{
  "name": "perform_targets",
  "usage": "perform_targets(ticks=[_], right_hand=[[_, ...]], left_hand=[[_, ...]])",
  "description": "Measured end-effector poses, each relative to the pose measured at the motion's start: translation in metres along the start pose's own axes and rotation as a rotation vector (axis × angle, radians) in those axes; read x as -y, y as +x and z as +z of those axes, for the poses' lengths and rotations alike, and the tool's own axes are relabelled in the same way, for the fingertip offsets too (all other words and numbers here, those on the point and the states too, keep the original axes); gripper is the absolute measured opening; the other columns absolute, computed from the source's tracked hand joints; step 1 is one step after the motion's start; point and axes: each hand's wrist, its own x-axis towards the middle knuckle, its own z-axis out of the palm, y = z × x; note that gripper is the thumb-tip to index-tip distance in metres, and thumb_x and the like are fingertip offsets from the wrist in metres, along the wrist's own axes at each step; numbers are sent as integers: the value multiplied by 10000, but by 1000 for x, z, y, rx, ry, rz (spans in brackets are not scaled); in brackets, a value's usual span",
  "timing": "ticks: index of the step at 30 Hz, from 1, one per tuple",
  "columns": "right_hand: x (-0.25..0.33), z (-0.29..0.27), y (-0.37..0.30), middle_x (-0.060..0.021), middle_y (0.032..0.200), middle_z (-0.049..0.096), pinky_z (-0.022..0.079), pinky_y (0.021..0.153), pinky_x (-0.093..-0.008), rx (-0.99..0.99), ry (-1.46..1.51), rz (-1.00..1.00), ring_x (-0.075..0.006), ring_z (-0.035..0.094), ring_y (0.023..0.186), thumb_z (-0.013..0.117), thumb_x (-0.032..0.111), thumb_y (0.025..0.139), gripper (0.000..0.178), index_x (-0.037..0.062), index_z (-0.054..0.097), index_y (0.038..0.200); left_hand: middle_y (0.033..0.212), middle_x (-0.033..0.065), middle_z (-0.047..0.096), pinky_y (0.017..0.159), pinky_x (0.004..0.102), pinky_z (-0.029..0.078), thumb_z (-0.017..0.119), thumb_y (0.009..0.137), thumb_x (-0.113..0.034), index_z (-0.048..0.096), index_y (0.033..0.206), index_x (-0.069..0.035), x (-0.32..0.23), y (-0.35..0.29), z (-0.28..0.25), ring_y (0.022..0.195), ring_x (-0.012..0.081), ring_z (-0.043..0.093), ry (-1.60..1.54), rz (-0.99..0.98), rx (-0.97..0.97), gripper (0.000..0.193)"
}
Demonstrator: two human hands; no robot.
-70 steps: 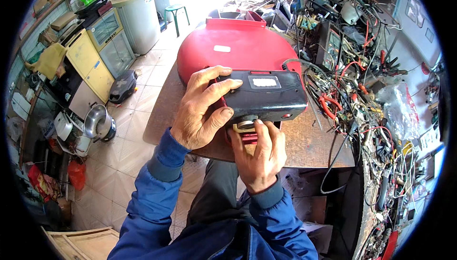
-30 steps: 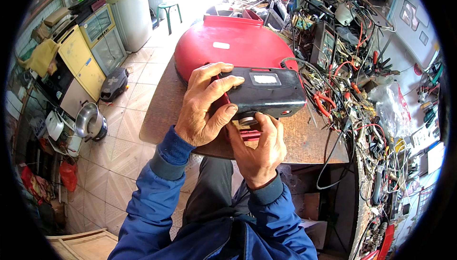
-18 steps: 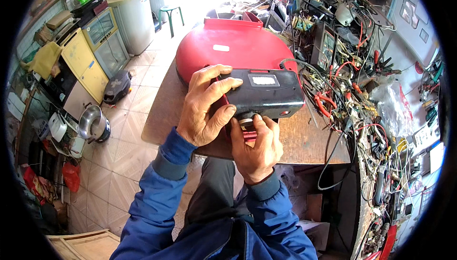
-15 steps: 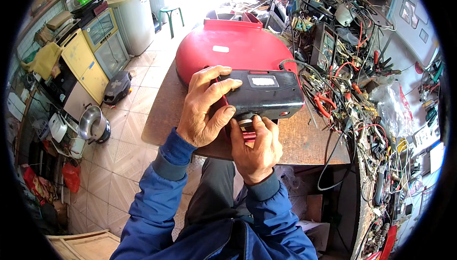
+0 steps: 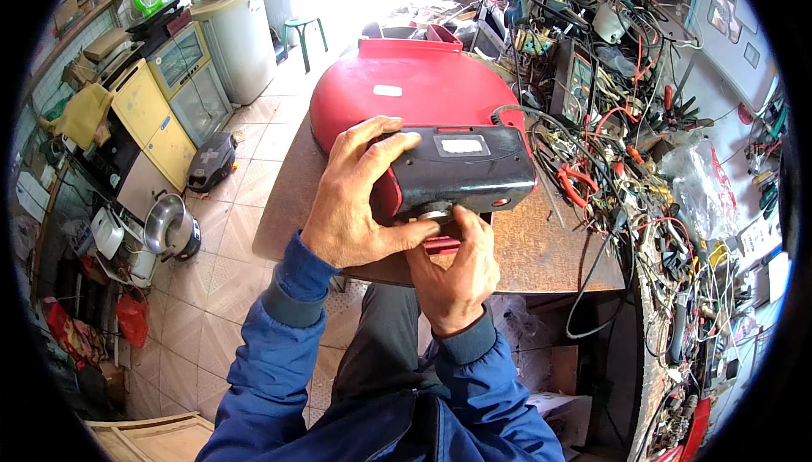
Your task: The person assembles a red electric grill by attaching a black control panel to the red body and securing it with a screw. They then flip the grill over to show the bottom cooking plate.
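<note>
A large red rounded appliance [image 5: 414, 86] lies on the brown wooden table [image 5: 550, 255]. At its near end is a black control housing [image 5: 461, 176] with a white label, and a dark cable runs from its right corner. A round knob [image 5: 437, 215] with a light edge sits on the housing's near face. My left hand [image 5: 347, 200] grips the housing's left end, fingers on top, its thumb reaching to the knob. My right hand [image 5: 457, 272] pinches the knob from the near side between thumb and fingers; the fingertips partly cover it.
Tangled wires, pliers and electrical parts [image 5: 609, 149] crowd the bench along the right. A clear plastic bag [image 5: 698, 183] lies among them. On the tiled floor at left stand a steel pot [image 5: 169, 224] and a black case [image 5: 211, 160]. Yellow cabinets [image 5: 152, 128] line the left wall.
My left thumb has moved down and right from the housing's edge onto the knob area. My right hand stays at the knob, its fingers slightly shifted.
</note>
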Motion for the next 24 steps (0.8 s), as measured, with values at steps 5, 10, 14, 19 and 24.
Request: perform_targets(ticks=[5, 10, 14, 19, 24], right_hand=[[-9, 4, -5, -220, 1015, 736, 638, 703, -400, -13, 41, -4, -362, 758, 838, 922, 73, 766, 541, -65, 631, 1201], [-11, 10, 0, -232, 974, 733, 635, 677, -399, -114, 100, -54, -352, 760, 818, 907, 50, 783, 451, -68, 655, 1137], [-13, 9, -1, -225, 1010, 742, 625, 682, -396, -85, 101, -53, -349, 762, 818, 914, 41, 757, 544, -59, 629, 1210], [-9, 0, 4, -230, 934, 716, 590, 580, -376, 7, 130, -25, -311, 710, 705, 871, 65, 829, 424, -114, 659, 1150], [-8, 3, 4, -230, 922, 710, 577, 564, -368, -19, 138, -30, -308, 689, 678, 867, 75, 833, 441, -139, 641, 1146]], left_hand=[[1509, 245, 544, 1183, 504, 449, 996, 620, -447, 605, 1422, 7, 0, 3, 0, 1420, 420, 526, 81, -39, 5, 1001], [1470, 253, 562, 1169, 498, 449, 941, 683, -549, 588, 1432, 29, -2, 8, -2, 1388, 420, 551, 128, -13, 43, 1010], [1470, 255, 545, 1167, 509, 442, 939, 701, -559, 581, 1427, 37, -2, 8, -2, 1390, 421, 533, 114, -9, 62, 1005], [1470, 263, 533, 1149, 512, 454, 932, 710, -560, 573, 1426, 51, -3, 7, -1, 1376, 422, 537, 108, -25, 70, 1007], [1474, 264, 538, 1156, 506, 449, 904, 739, -601, 582, 1424, 48, 1, 4, 0, 1378, 420, 546, 78, -40, 69, 997]])
